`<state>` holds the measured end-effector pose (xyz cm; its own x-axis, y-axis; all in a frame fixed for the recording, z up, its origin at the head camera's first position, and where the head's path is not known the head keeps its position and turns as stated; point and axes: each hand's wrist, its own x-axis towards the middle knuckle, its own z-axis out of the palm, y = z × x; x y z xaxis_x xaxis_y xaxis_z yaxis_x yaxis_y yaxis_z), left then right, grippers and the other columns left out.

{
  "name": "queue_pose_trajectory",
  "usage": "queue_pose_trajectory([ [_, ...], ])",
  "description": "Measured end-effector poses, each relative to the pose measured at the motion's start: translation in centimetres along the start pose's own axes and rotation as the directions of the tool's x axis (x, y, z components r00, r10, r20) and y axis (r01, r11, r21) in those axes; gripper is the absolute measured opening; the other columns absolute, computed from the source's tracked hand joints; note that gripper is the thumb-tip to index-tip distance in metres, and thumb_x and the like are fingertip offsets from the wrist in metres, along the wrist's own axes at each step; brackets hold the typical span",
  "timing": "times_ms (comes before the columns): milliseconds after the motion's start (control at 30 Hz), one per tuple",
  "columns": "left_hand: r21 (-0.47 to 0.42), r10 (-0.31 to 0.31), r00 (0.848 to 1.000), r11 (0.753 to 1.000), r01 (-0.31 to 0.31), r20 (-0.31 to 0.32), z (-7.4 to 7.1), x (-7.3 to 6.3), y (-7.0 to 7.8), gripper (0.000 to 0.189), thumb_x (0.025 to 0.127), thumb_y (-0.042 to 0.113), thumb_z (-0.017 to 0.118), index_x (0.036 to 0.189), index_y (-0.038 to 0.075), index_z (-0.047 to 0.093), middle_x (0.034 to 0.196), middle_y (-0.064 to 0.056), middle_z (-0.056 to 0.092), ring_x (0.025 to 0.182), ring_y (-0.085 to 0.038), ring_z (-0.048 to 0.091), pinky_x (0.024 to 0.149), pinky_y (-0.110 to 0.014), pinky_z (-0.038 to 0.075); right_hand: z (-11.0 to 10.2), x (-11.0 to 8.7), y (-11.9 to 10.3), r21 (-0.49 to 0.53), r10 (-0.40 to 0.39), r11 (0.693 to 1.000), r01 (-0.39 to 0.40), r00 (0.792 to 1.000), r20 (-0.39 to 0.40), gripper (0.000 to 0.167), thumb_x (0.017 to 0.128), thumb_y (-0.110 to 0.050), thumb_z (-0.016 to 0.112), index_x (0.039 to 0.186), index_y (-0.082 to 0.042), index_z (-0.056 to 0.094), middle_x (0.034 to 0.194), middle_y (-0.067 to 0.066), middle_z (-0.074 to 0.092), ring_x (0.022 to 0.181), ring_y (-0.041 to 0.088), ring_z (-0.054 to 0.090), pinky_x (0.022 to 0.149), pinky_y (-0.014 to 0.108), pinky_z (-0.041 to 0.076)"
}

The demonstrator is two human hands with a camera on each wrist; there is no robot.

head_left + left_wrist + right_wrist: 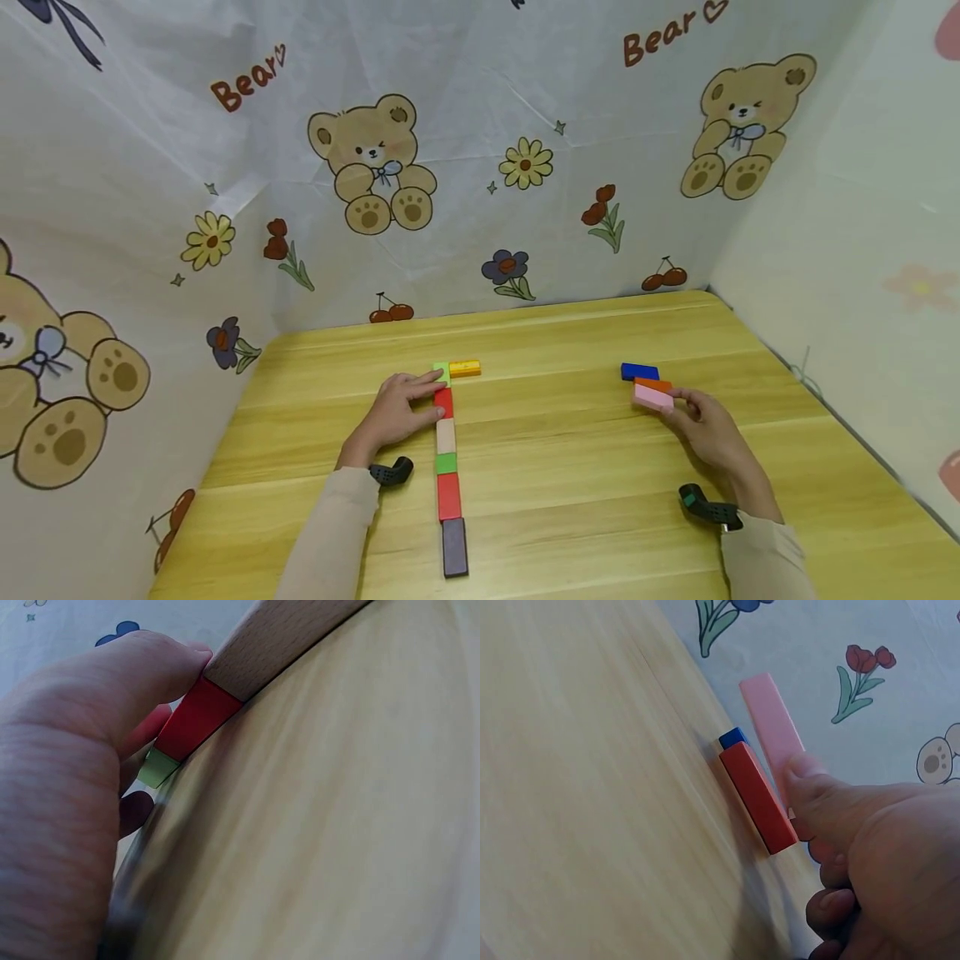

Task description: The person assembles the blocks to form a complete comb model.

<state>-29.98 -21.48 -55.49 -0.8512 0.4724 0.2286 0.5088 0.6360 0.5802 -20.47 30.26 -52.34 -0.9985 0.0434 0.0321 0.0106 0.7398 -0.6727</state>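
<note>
My left hand [397, 408] rests against a line of wooden blocks. Its fingertips touch the light green block [442, 378] and its thumb the red block [444, 402] beside it; in the left wrist view the thumb tip meets that red block [199, 718] near its joint with the beige block [285, 634]. Over on the right, my right hand [708, 429] pinches a pink block [652, 397] by one end. The right wrist view has this pink block [772, 724] raised above an orange-red block [757, 799], with a blue block [733, 738] behind.
Toward the front, the line continues with a green block [446, 463], another red block [448, 496] and a dark purple block [454, 547]. A yellow-orange block [465, 368] sits at right angles at the far end. Behind the wooden table [555, 483] hangs a bear-printed sheet [465, 208].
</note>
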Motion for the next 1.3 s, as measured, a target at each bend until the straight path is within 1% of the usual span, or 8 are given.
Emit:
queue_pose_trajectory([
  [133,0.017,0.011,1.000,1.000,-0.012,0.005,-0.1,0.2,0.0,0.052,0.092,0.044,0.071,0.139,0.025,0.062,0.155,0.007,0.048,0.126,-0.020,0.048,0.117,-0.052,0.020,0.3,0.2,-0.6,0.028,-0.022,0.999,0.023,0.999,-0.035,0.047,0.105,-0.036,0.050,0.133,0.002,0.054,0.088,0.008,0.036,0.082,0.020,0.037,0.066,0.030,0.029],
  [233,0.014,0.013,1.000,1.000,-0.013,0.001,-0.3,0.2,0.1,0.052,0.091,0.044,0.071,0.139,0.024,0.062,0.155,0.006,0.049,0.126,-0.020,0.048,0.118,-0.053,0.019,0.7,0.6,-1.8,0.116,-0.057,0.991,0.061,0.998,-0.040,0.046,0.105,-0.031,0.052,0.134,0.004,0.053,0.088,0.008,0.039,0.078,0.015,0.038,0.059,0.025,0.031],
  [367,0.006,-0.004,1.000,1.000,0.004,0.004,-0.3,-0.1,0.1,0.052,0.091,0.042,0.072,0.139,0.024,0.063,0.155,0.007,0.048,0.124,-0.020,0.048,0.118,-0.052,0.018,1.3,1.2,-3.6,0.218,-0.101,0.971,0.103,0.995,-0.017,0.043,0.104,-0.028,0.054,0.133,0.003,0.052,0.089,0.010,0.042,0.074,0.012,0.039,0.056,0.023,0.035],
  [567,-0.011,-0.021,0.999,1.000,0.021,0.024,0.4,-0.5,0.0,0.053,0.091,0.044,0.071,0.139,0.025,0.062,0.155,0.009,0.047,0.125,-0.018,0.046,0.118,-0.051,0.019,1.7,2.6,-5.9,0.223,-0.156,0.962,0.154,0.988,-0.011,0.037,0.103,-0.027,0.056,0.130,-0.001,0.056,0.086,0.010,0.040,0.070,0.014,0.039,0.053,0.023,0.034],
  [700,-0.023,-0.028,1.000,0.999,0.028,0.006,0.6,-0.6,-0.1,0.052,0.091,0.044,0.071,0.139,0.025,0.062,0.155,0.010,0.047,0.123,-0.017,0.046,0.118,-0.049,0.019,2.1,3.8,-7.7,0.221,-0.212,0.952,0.210,0.977,-0.013,0.035,0.103,-0.026,0.057,0.129,-0.002,0.057,0.085,0.009,0.037,0.071,0.017,0.037,0.055,0.025,0.033],
  [800,-0.016,-0.016,1.000,1.000,0.015,-0.011,0.6,-0.5,-0.1,0.052,0.091,0.043,0.072,0.139,0.025,0.062,0.154,0.010,0.048,0.120,-0.017,0.048,0.117,-0.049,0.021,2.6,4.6,-9.1,0.226,-0.228,0.948,0.224,0.974,-0.005,0.035,0.103,-0.026,0.058,0.129,-0.003,0.057,0.086,0.009,0.035,0.074,0.019,0.034,0.058,0.026,0.031],
  [1067,-0.006,-0.016,1.000,1.000,0.016,0.004,0.4,0.0,-0.3,0.052,0.091,0.044,0.072,0.139,0.027,0.062,0.154,0.013,0.047,0.128,-0.017,0.047,0.120,-0.049,0.017,4.8,5.5,-12.4,0.258,-0.209,0.947,0.191,0.977,0.047,0.035,0.102,-0.024,0.059,0.131,-0.004,0.057,0.091,0.010,0.032,0.081,0.023,0.034,0.063,0.029,0.030],
  [1300,0.018,0.002,1.000,1.000,-0.002,0.002,0.1,0.2,-0.5,0.052,0.092,0.046,0.070,0.139,0.027,0.062,0.154,0.011,0.048,0.128,-0.019,0.048,0.120,-0.051,0.018,7.7,6.4,-14.1,0.290,-0.233,0.935,0.206,0.971,0.061,0.031,0.101,-0.024,0.061,0.127,-0.008,0.059,0.091,0.009,0.034,0.084,0.024,0.037,0.069,0.032,0.031],
])
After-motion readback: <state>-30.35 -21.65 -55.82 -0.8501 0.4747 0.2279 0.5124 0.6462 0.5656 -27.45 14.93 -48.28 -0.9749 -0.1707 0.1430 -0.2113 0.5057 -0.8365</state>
